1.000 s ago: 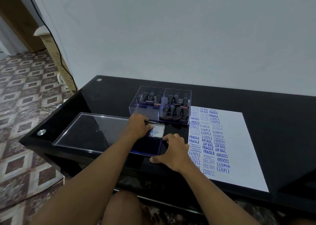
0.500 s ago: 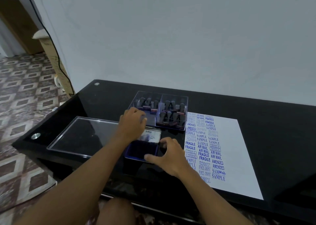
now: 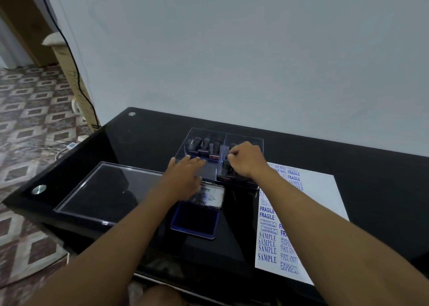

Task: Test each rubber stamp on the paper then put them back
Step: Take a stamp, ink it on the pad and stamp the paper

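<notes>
Presently, the right hand is curling into the clear stamp box at frame centre; whether it is gripping a stamp cannot be told. The left hand is resting flat at the box's front. The paper, lower right, is carrying many impressions; the ink pad is sitting open, suggesting testing well advanced.

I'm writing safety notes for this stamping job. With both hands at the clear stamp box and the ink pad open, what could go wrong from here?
1. The open ink pad lies right under the left forearm; drawing the left hand back low could smear ink on the skin.
2. The right hand reaches among closely packed stamps in the clear box; lifting one could tip its neighbours.
3. The right forearm crosses the printed paper; dragging it could shift the sheet.
</notes>
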Demonstrator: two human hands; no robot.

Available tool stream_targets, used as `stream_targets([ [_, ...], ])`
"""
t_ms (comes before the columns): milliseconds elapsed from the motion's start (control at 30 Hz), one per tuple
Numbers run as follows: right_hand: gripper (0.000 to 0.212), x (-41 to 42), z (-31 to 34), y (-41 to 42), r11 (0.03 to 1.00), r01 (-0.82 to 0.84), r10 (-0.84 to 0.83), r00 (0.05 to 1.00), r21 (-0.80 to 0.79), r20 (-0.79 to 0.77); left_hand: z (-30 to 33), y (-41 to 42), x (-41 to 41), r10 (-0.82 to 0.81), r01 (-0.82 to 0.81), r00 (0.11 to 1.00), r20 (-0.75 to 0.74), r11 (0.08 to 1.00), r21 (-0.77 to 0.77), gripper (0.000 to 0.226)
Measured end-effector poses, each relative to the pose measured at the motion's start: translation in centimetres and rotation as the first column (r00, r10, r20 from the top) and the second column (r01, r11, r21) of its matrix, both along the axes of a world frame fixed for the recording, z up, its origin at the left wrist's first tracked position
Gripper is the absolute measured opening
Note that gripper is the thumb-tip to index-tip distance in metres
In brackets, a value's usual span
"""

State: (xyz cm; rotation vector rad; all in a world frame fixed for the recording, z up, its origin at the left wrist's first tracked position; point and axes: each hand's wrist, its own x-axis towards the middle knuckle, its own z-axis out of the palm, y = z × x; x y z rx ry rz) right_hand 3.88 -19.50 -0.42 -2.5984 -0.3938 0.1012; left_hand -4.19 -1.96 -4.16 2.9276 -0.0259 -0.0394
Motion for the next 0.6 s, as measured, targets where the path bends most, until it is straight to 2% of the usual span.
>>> stream_targets([
  [133,0.026,1.6,-1.2,0.8,0.986,-0.067,0.054,0.994,-0.150,-0.090,0.4,0.2,0.1,-0.026,0.026,1.000,-0.015,1.000,0.010,0.058],
  [233,0.024,1.8,-1.7,1.2,0.978,-0.080,0.053,0.989,-0.195,-0.141,0.4,0.3,0.0,-0.035,0.035,0.999,-0.019,0.999,0.011,0.058],
  [333,0.027,1.9,-1.7,1.3,0.980,-0.071,0.044,0.989,-0.185,-0.143,0.5,0.2,0.0,-0.036,0.036,0.999,-0.014,0.999,0.006,0.058],
  [433,0.025,1.4,-0.9,1.0,0.991,-0.048,0.039,0.997,-0.128,-0.070,0.4,0.3,0.1,-0.033,0.033,0.999,-0.013,0.999,-0.010,0.058],
  [600,0.026,1.1,-0.1,0.5,1.000,-0.012,0.009,0.996,-0.026,-0.093,0.3,0.3,-0.1,-0.031,0.031,0.999,-0.007,0.999,-0.022,0.058],
])
